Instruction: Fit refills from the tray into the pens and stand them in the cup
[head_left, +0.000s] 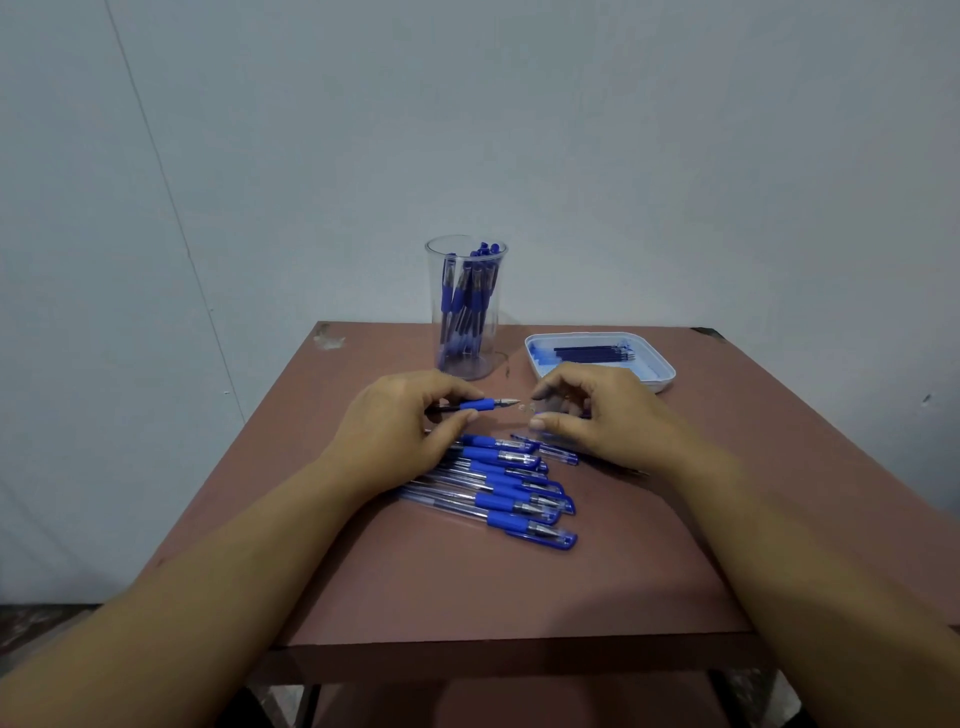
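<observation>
1. Roughly eight capped pens (498, 483), fanned on the table (467, 587) well in front of the cup (434, 270), caps to the right.
2. One left hand (400, 431), gripping one uncapped pen (480, 405) just in front of the cup: long axis left-right, silver tip pointing right, blue grip.
3. One right hand (597, 415), fingers curled; contents too hidden to tell.
4. One clear cup, several standing pens (470, 291) inside.
5. One white tray (662, 382) right of the cup, about six dark refills (592, 353) lying left-right.

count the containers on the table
2. A tall clear cup holding pens stands near the table's far edge; a shallow white tray of refills lies to its right. None seem hidden.
</observation>
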